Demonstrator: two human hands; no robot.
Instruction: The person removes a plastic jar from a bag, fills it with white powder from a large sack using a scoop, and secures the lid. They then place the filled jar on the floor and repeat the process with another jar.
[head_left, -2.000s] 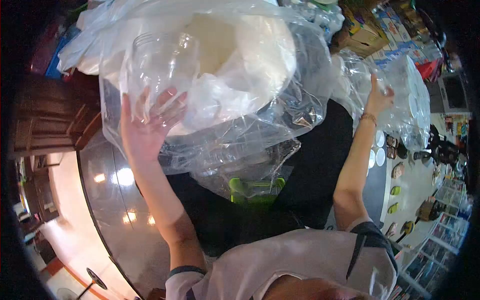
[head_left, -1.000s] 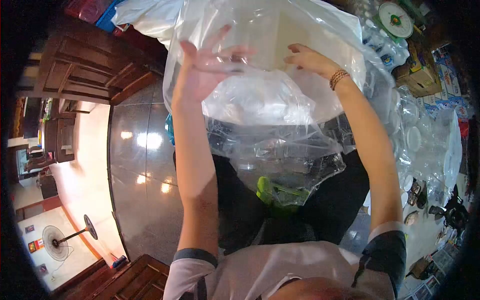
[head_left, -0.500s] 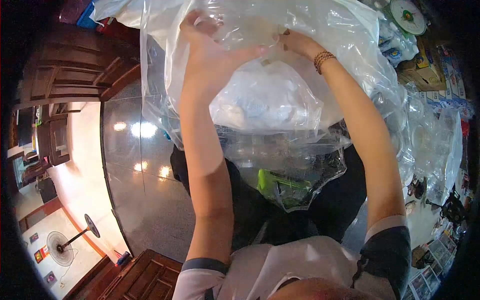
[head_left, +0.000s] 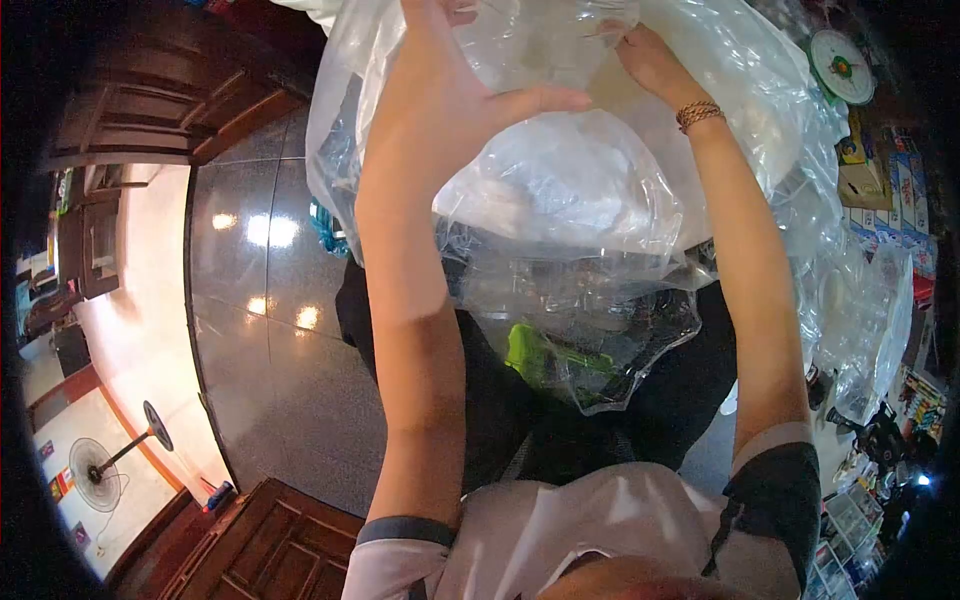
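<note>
— So, where are the fingers [head_left: 560,97] right now?

— Those of the left hand [head_left: 455,95] are spread wide, thumb out to the side, pressed flat against a clear plastic jar [head_left: 545,35] through the film of a big clear plastic bag [head_left: 560,190]. The right hand [head_left: 650,60] is cupped on the far side of that jar, fingers curled round it. I'd call both hands open but bracing it between them, not a closed grip.

— What has changed?

— Two seconds ago the hands were well apart: the left held a jar low on the left, the right reached off toward another bag at the right. A second ago both came to the middle, and now they are higher and closer together, with the jar between them near the top of the view. By my reading, the jar is being seated inside the bag.

— And around them?

— A bracelet [head_left: 697,113] sits on the right wrist. Below the arms the bag sags over more clear jars [head_left: 560,300] and something green [head_left: 540,360] on the person's dark lap. A polished floor [head_left: 270,330] lies to the left, with a standing fan [head_left: 105,470] further off. To the right are another clear bag [head_left: 870,320] and a weighing scale [head_left: 842,68].
</note>
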